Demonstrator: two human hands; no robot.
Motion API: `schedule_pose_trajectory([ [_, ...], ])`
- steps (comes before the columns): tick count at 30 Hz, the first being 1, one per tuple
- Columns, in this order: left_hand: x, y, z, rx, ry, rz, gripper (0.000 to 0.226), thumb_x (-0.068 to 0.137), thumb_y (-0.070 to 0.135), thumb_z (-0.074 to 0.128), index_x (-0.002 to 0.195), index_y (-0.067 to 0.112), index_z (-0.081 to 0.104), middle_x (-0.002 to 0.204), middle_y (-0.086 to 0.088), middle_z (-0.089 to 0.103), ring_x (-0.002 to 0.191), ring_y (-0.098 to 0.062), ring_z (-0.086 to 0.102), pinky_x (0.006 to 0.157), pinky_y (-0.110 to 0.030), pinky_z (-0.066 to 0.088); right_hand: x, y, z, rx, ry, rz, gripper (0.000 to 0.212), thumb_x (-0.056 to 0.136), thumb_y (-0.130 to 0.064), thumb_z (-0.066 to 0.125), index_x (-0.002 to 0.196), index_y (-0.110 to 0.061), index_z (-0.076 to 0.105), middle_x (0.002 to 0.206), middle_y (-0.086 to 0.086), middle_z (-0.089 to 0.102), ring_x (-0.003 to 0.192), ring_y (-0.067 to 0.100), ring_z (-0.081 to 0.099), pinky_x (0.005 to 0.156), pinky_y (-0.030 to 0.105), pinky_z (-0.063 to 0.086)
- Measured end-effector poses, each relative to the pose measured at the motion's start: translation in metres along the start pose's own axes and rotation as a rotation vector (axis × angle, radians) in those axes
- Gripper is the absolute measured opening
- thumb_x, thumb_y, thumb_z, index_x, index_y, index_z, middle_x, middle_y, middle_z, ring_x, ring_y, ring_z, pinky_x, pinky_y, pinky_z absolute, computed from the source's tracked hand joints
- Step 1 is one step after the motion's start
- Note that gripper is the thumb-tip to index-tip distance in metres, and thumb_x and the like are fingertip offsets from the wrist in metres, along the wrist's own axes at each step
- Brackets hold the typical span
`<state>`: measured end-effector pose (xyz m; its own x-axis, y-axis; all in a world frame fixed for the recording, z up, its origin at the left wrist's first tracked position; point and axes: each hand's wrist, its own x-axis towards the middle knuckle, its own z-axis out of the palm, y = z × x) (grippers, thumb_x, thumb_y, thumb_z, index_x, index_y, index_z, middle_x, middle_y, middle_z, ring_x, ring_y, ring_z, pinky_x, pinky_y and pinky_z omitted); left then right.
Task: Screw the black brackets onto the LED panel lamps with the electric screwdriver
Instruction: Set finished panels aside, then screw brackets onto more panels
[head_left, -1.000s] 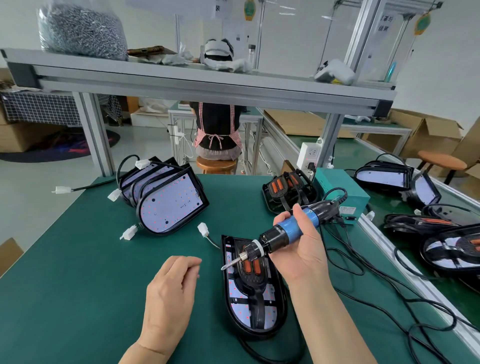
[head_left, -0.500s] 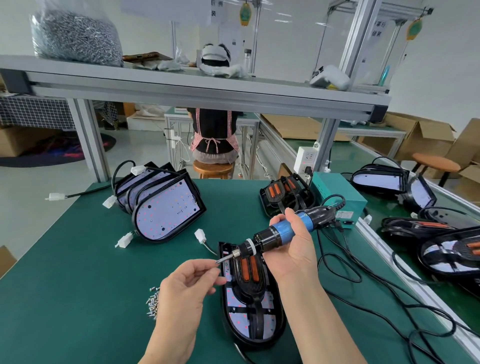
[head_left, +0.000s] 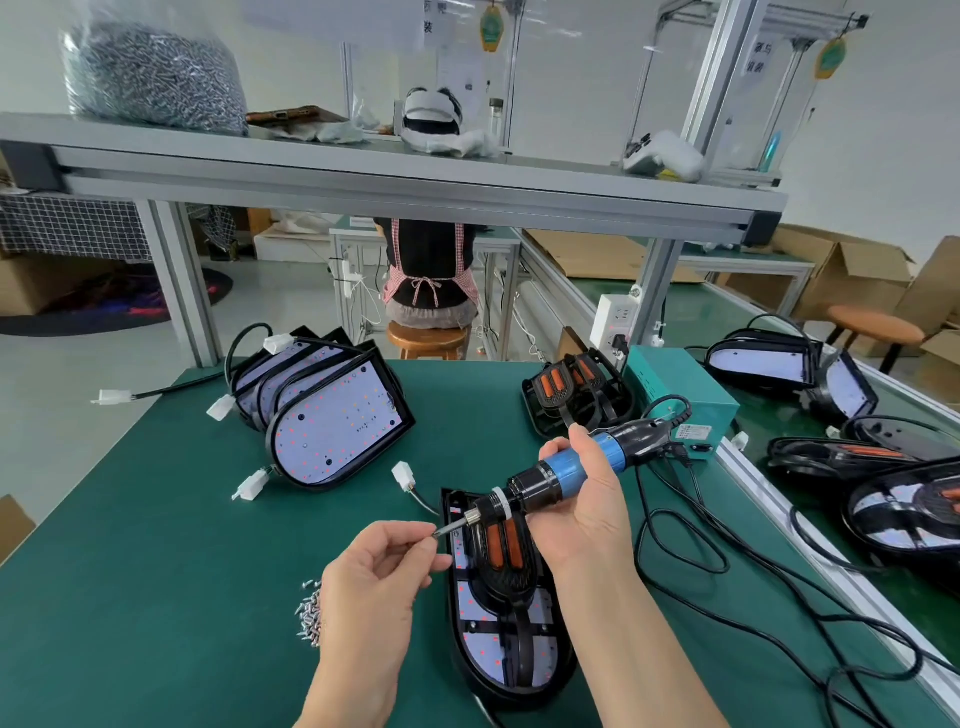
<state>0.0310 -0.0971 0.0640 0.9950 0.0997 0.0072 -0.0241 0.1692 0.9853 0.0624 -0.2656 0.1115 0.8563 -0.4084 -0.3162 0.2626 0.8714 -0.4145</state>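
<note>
An LED panel lamp lies flat on the green mat in front of me, with a black bracket with orange inserts on top of it. My right hand grips the blue and black electric screwdriver above the lamp, its bit pointing left and down. My left hand pinches something small, probably a screw, at the bit's tip. A small heap of loose screws lies on the mat just left of my left hand.
A stack of LED panel lamps leans at the back left. Brackets sit beside a teal power box. More lamps lie on the right conveyor. Black cables trail right. A person sits on a stool beyond the table.
My left hand rose from the mat, where it lay over the screws, to the screwdriver's tip and now pinches there. The heap of screws came into view. My right hand raised the screwdriver slightly.
</note>
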Motion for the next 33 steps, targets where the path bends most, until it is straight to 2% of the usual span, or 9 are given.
schedule_pose_trajectory([
  [7, -0.008, 0.002, 0.003, 0.348, 0.076, 0.394, 0.033, 0.085, -0.005, 0.071, 0.08, 0.027, 0.072, 0.08, 0.006, 0.072, 0.072, -0.006, 0.07, 0.067, -0.011, 0.05, -0.003, -0.001, 0.004, 0.05, 0.09, 0.084, 0.025, 0.085, -0.012, 0.078, 0.096, -0.017, 0.055, 0.072, 0.0, 0.062, 0.06, 0.012, 0.063, 0.062, 0.035, 0.053],
  [11, 0.004, 0.0, 0.002, 0.116, 0.025, 0.132, 0.021, 0.088, -0.004, 0.069, 0.082, 0.016, 0.074, 0.07, -0.003, 0.075, 0.069, -0.017, 0.071, 0.057, -0.012, 0.049, -0.002, -0.003, 0.002, 0.054, 0.076, 0.076, 0.028, 0.085, -0.01, 0.078, 0.101, -0.018, 0.056, 0.076, 0.001, 0.062, 0.063, 0.013, 0.064, 0.068, 0.037, 0.054],
  [14, 0.007, 0.0, 0.002, 0.074, -0.031, 0.072, 0.02, 0.088, -0.006, 0.068, 0.082, 0.012, 0.074, 0.069, -0.007, 0.074, 0.073, -0.024, 0.073, 0.056, -0.013, 0.049, -0.001, -0.003, 0.002, 0.026, 0.073, 0.045, 0.027, 0.086, -0.01, 0.077, 0.1, -0.019, 0.056, 0.076, 0.001, 0.062, 0.065, 0.012, 0.063, 0.072, 0.035, 0.053],
  [21, -0.003, -0.002, 0.003, 0.412, -0.014, 0.452, 0.046, 0.084, -0.008, 0.072, 0.076, 0.037, 0.07, 0.08, 0.013, 0.07, 0.071, -0.002, 0.072, 0.068, -0.01, 0.05, 0.005, -0.002, -0.002, 0.033, 0.1, 0.08, 0.027, 0.086, -0.011, 0.077, 0.098, -0.017, 0.054, 0.077, 0.0, 0.061, 0.059, 0.011, 0.062, 0.057, 0.029, 0.055],
  [25, 0.003, -0.007, 0.003, 0.286, -0.094, 0.199, 0.037, 0.089, 0.004, 0.071, 0.08, 0.04, 0.072, 0.069, 0.004, 0.075, 0.066, -0.026, 0.068, 0.071, -0.041, 0.054, 0.007, -0.003, -0.004, 0.019, 0.038, 0.04, 0.025, 0.087, -0.006, 0.072, 0.103, -0.017, 0.057, 0.076, 0.001, 0.06, 0.059, 0.011, 0.061, 0.051, 0.027, 0.054],
  [26, 0.004, -0.009, 0.003, 0.284, -0.118, 0.162, 0.036, 0.09, 0.006, 0.07, 0.081, 0.041, 0.071, 0.068, 0.003, 0.075, 0.062, -0.031, 0.062, 0.067, -0.041, 0.052, 0.007, -0.004, -0.004, 0.015, 0.024, 0.027, 0.024, 0.088, -0.005, 0.071, 0.104, -0.016, 0.057, 0.077, 0.0, 0.06, 0.059, 0.01, 0.06, 0.049, 0.025, 0.053],
  [28, 0.003, -0.009, 0.003, 0.325, -0.128, 0.19, 0.037, 0.09, 0.008, 0.071, 0.081, 0.044, 0.07, 0.069, 0.006, 0.075, 0.055, -0.018, 0.055, 0.059, -0.03, 0.045, 0.009, -0.003, -0.002, -0.005, 0.014, 0.017, 0.022, 0.089, -0.005, 0.07, 0.103, -0.016, 0.057, 0.076, 0.0, 0.059, 0.058, 0.009, 0.059, 0.047, 0.023, 0.052],
  [30, 0.001, -0.006, 0.003, 0.349, -0.123, 0.277, 0.043, 0.088, 0.003, 0.072, 0.081, 0.045, 0.069, 0.071, 0.008, 0.075, 0.06, -0.005, 0.066, 0.06, -0.016, 0.048, 0.01, -0.002, -0.001, -0.013, 0.026, 0.024, 0.022, 0.089, -0.005, 0.07, 0.102, -0.016, 0.056, 0.074, 0.001, 0.059, 0.057, 0.01, 0.059, 0.046, 0.023, 0.051],
  [33, 0.0, -0.004, 0.002, 0.441, -0.129, 0.413, 0.044, 0.084, -0.003, 0.073, 0.082, 0.041, 0.071, 0.076, 0.01, 0.073, 0.072, -0.005, 0.072, 0.067, -0.009, 0.049, 0.011, 0.0, -0.002, -0.009, 0.054, 0.023, 0.028, 0.088, -0.005, 0.071, 0.107, -0.016, 0.054, 0.077, 0.002, 0.059, 0.059, 0.01, 0.06, 0.044, 0.023, 0.051],
])
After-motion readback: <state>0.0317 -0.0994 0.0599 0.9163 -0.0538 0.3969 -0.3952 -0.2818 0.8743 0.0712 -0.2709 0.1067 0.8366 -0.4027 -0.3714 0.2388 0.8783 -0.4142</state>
